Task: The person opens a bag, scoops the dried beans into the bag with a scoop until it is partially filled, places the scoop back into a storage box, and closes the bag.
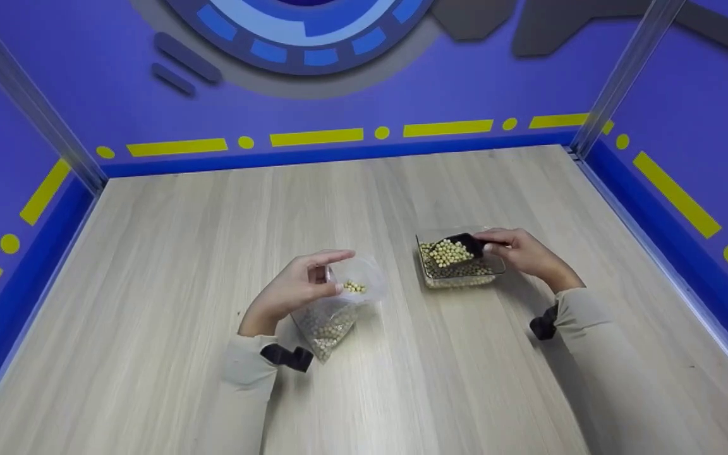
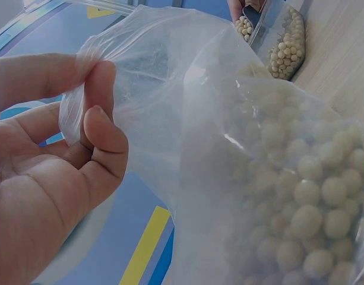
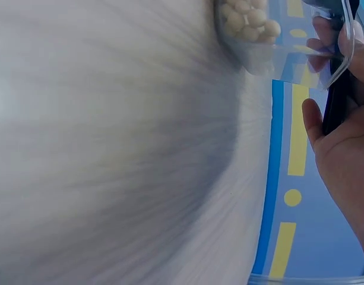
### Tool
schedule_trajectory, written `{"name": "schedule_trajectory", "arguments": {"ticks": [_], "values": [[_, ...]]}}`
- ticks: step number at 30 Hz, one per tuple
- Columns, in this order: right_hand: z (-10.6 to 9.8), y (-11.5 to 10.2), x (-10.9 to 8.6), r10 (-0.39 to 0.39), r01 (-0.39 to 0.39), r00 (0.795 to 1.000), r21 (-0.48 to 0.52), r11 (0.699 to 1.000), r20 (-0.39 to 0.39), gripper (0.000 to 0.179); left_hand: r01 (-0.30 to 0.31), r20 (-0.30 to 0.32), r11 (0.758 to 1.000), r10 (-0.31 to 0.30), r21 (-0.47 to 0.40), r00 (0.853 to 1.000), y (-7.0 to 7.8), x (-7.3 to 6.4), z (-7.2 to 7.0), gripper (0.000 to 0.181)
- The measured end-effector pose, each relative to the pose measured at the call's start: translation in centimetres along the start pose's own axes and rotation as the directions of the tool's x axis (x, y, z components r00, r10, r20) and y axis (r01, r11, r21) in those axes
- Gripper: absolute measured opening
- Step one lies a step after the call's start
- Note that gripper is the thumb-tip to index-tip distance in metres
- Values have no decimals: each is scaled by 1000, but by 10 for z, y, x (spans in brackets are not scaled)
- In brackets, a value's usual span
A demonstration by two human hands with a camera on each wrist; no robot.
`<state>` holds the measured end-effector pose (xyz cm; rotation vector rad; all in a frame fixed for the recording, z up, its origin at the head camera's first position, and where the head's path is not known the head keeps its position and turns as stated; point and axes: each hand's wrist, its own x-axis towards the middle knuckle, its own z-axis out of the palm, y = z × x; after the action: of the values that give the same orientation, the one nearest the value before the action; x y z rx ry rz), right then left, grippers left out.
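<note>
My left hand [image 1: 288, 291] pinches the rim of a clear plastic bag [image 2: 170, 119], whose mouth faces up. Pale round beans [image 2: 306, 208] fill the lower part of the bag, and a few show through its opening in the head view. My right hand [image 1: 525, 256] grips the handle of a black scoop [image 1: 468, 243]. Beans [image 1: 449, 253] are heaped in the scoop, which is over a clear rectangular container [image 1: 462, 282] with more beans inside. In the right wrist view the scoop's dark handle [image 3: 336, 107] runs through the fingers beside the container wall.
The wooden table [image 1: 181, 265] carries both bag and container, the bag to the left. Blue panels [image 1: 339, 107] with yellow marks enclose it at the back and both sides. A black strap mount [image 1: 288, 357] sits on the left sleeve, another [image 1: 544, 322] on the right.
</note>
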<state>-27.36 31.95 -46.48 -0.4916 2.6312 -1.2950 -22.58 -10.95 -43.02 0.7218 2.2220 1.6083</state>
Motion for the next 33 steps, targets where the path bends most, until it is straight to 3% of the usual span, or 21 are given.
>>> {"name": "schedule_trajectory", "arguments": {"ticks": [19,33], "values": [[1,1,-1,-45,45,999,4,999,-13,37,-23,-6,999,22,-25,1000,-1,0,1,54],[0,-2,1,-92,92,995,-1,996,-41,37,-3,-8,999,3,-39,1000,-1,0,1,56]]}}
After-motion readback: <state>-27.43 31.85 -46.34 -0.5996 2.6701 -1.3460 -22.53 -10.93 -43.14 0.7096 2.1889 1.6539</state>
